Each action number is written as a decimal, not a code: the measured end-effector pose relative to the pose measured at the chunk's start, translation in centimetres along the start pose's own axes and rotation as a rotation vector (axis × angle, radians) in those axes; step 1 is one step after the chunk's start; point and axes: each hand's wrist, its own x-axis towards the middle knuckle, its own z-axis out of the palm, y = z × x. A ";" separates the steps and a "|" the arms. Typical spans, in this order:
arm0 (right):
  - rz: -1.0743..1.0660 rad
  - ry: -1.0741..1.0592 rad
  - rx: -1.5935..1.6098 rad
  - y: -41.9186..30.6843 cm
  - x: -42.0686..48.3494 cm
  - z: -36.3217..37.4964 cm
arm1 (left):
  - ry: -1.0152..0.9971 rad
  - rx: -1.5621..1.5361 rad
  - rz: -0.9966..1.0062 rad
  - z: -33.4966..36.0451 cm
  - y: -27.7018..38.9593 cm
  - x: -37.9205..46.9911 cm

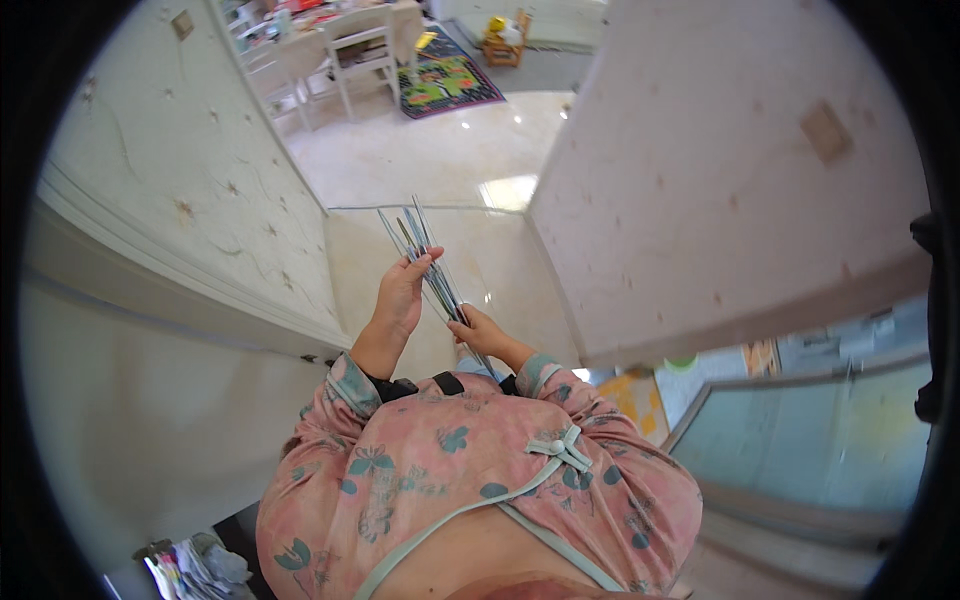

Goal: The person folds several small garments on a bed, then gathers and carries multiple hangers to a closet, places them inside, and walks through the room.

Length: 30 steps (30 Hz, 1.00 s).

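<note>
Before my chest I hold a bundle of long, thin rods or wires [442,289], possibly wire clothes hangers; their exact kind is unclear. My left hand [411,281] grips the bundle near its far part, with thumb and fingers around it. Lower down, my right hand [476,330] closes on the same bundle closer to my body. The far ends fan out slightly beyond my left hand, and the near ends reach down towards my waist.
Patterned walls [247,180] flank this passage on both sides. Ahead are a white chair [360,45], a cluttered table, a colourful rug [450,82] and a small wooden chair [506,52]. A glass-panelled door [810,435] is at the right; a white door [165,390] stands left.
</note>
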 end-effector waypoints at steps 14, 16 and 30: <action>-0.200 -0.377 -0.366 -14.8 37.3 -10.3 | 0.006 0.587 0.310 -8.6 14.3 34.3; -0.132 -0.414 -0.358 -15.9 42.8 -11.1 | -0.065 0.614 0.264 -11.3 16.0 40.3; 0.002 -0.303 0.012 -24.3 79.6 -19.7 | -0.243 0.669 0.357 -18.4 36.1 73.8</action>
